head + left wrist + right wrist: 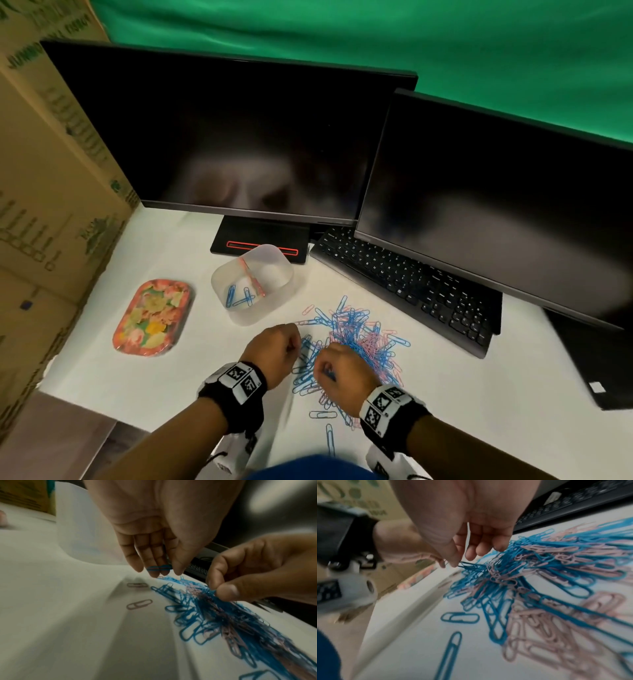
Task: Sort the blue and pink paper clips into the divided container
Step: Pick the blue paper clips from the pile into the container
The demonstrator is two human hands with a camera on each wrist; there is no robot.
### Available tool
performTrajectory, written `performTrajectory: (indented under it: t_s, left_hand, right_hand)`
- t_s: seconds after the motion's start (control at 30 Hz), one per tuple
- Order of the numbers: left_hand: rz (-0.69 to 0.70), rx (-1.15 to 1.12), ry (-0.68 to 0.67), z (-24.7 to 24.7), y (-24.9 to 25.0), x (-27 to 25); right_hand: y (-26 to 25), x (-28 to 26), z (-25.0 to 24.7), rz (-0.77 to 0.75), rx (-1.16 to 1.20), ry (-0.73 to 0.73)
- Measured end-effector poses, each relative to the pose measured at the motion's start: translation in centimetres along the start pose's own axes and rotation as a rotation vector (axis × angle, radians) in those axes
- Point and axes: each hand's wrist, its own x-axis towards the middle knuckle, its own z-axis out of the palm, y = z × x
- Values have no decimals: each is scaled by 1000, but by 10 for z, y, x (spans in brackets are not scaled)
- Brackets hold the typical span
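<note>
Two hands worked the near edge of a tangled pile of blue and pink paper clips [356, 346] on the white desk [164, 370], low and centre in the head view. The step looked like picking: drawing blue clips free of the heap. The left hand [274, 353] pinched one blue clip [158, 568] between thumb and fingertips, its other fingers loosely bent. The right hand [344, 371] closed thumb and forefinger on a blue clip [467, 565] that lay partly in the tangle. The divided container [253, 282] stood just above and left of the pile, a few blue clips in its left compartment. The next move likely called for lifting the clips clear without dragging pink ones along, then carrying them to that compartment.
</note>
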Motion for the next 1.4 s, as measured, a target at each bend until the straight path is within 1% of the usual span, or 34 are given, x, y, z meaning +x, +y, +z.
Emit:
performTrajectory:
  t_s: [0.13, 0.2, 0.27, 0.3, 0.37, 0.5, 0.63, 0.77, 0.83, 0.97, 1.1, 1.2, 1.27, 1.33, 1.4]
  left_hand:
    - [-68, -176, -5, 1, 0, 0]
    - [-116, -242, -45, 4, -1, 0]
    - [-136, -226, -84, 9, 0, 0]
    - [-139, -192, -89, 12, 0, 0]
    - [-147, -116, -89, 17, 3, -3]
    - [-126, 52, -162, 29, 5, -12]
    - [-130, 148, -174, 31, 8, -13]
    - [-119, 259, -194, 30, 9, -13]
    - [-119, 273, -190, 29, 9, -14]
    - [-125, 215, -168, 23, 12, -19]
    - [-131, 35, -149, 15, 11, -20]
    - [-137, -91, -75, 11, 7, -21]
    - [-170, -148, -14, 10, 7, -23]
    - [-214, -227, 6, 6, 10, -24]
    - [-281, -369, 18, -2, 13, -25]
  right_hand:
    - [5, 0, -14, 251, 506, 109]
    - [7, 2, -26, 373, 756, 111]
    - [9, 3, -34, 469, 1030, 95]
    - [9, 3, -36, 503, 1115, 89]
    - [11, 4, -38, 549, 1181, 63]
    - [14, 5, -37, 610, 1222, 16]
    - [8, 10, -33, 647, 1144, -19]
    - [0, 14, -34, 572, 911, -76]
    - [-4, 17, -35, 536, 861, -90]
    - [-6, 22, -37, 525, 843, -68]
    - [-10, 23, -40, 547, 900, -40]
    - [-14, 24, -44, 572, 953, -47]
    - [-19, 25, -46, 569, 995, -82]
    - [-24, 25, -48, 569, 1040, -113]
    - [-30, 27, -51, 566, 1083, -134]
